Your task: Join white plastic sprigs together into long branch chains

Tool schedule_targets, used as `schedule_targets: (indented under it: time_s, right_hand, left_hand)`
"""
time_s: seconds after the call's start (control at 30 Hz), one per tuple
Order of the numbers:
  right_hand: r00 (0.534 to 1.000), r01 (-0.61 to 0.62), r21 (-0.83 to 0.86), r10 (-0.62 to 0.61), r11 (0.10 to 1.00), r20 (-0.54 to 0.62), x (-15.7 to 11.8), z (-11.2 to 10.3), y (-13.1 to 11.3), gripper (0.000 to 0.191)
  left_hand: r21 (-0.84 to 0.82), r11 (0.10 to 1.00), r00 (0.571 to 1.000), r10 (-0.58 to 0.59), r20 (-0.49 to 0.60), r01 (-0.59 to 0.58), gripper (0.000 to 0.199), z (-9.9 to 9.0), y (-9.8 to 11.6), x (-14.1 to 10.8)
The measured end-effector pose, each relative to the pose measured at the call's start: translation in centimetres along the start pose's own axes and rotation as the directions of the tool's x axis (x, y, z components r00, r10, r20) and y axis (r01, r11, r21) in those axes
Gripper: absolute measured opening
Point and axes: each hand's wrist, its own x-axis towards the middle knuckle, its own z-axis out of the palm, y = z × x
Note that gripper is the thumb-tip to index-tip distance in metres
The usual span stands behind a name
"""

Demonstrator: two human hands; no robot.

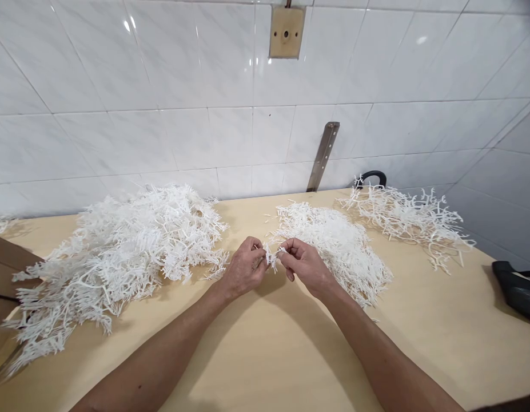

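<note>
Between my two hands is a small white branched plastic piece (270,257), with thin prongs showing at the fingertips. My left hand (246,266) pinches it from the left, fingers curled. From the other side, my right hand (305,264) grips the same piece or a bit of it between thumb and forefinger; where one grip ends is hidden. Just behind and right of my right hand lies a heap of small loose white pieces (346,246). A larger pile of white branched pieces (136,240) spreads to the left of my left hand.
Bare branched white frames (406,217) lie at the back right, with a black curved handle (374,174) behind them. A black object (515,289) rests at the right edge. A brown box (11,269) stands far left. A metal strip (323,157) leans on the tiled wall.
</note>
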Motion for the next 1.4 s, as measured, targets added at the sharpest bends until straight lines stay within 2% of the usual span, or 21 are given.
schedule_targets:
  time_s: [0.17,0.3,0.43,0.57,0.77,0.9,1.2,1.4]
  right_hand:
    - [0.999,0.003,-0.134,-0.008,0.991,-0.037,0.1,0.1,0.1,0.011]
    - [0.998,-0.007,-0.15,-0.002,0.989,-0.058,0.1,0.1,0.0,0.013]
    - [0.997,-0.02,-0.145,0.01,0.989,-0.071,0.0,0.1,-0.2,0.016]
    - [0.998,-0.035,-0.118,0.028,0.992,-0.06,-0.1,0.2,-0.5,0.016]
    - [0.999,-0.038,-0.146,0.036,0.988,-0.019,-0.1,0.4,-0.4,0.015]
    - [0.999,-0.045,-0.143,0.042,0.989,-0.023,-0.1,0.3,-0.2,0.017]
    - [0.999,-0.035,-0.135,0.035,0.99,-0.003,0.0,0.4,0.1,0.012]
    - [0.999,-0.039,-0.123,0.037,0.992,-0.014,-0.1,0.5,-0.2,0.012]
  left_hand:
    - [-0.035,0.998,0.998,-0.042,0.041,0.043,0.018,-0.2,0.3,0.1]
    - [-0.04,0.996,0.991,-0.07,0.11,0.075,0.022,-0.5,0.9,0.1]
    - [-0.042,0.997,0.989,-0.061,0.133,0.067,0.014,-0.8,1.4,0.2]
    - [-0.031,0.997,0.992,-0.066,0.111,0.07,0.005,-0.7,1.4,0.2]
    - [-0.039,0.995,0.995,-0.087,0.048,0.089,0.014,-0.4,1.0,0.2]
    - [-0.058,0.995,0.996,-0.078,0.045,0.081,0.017,-0.5,1.1,0.2]
    - [-0.1,0.966,0.971,-0.238,0.037,0.24,0.027,-0.4,1.2,0.4]
    - [-0.116,0.953,0.959,-0.273,0.073,0.28,0.032,-0.5,1.7,0.6]
